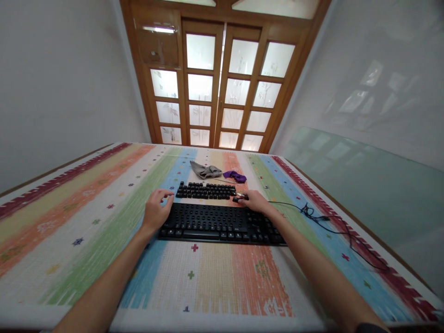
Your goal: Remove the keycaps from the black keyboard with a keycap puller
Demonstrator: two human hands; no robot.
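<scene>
A black keyboard (208, 222) lies across the patterned cloth, many of its keycaps off and bare key posts showing. Its bottom row still carries caps, the long space bar among them. Behind it the loose black keycaps (204, 190) stand in rows. My left hand (157, 208) rests at the keyboard's left end, thumb and forefinger curved with a gap between them and nothing visible inside. At the right end of the loose rows, my right hand (255, 202) is closed on a small tool with a shiny metal end (239, 194); its lower part is hidden by the fingers.
A grey cloth (206, 170) and a purple cloth (236, 176) lie crumpled behind the keycaps. To the right, a black cable (321, 218) runs in loops over the striped tablecloth (194, 282). Walls flank the table, and wooden glazed doors (218, 83) stand beyond it.
</scene>
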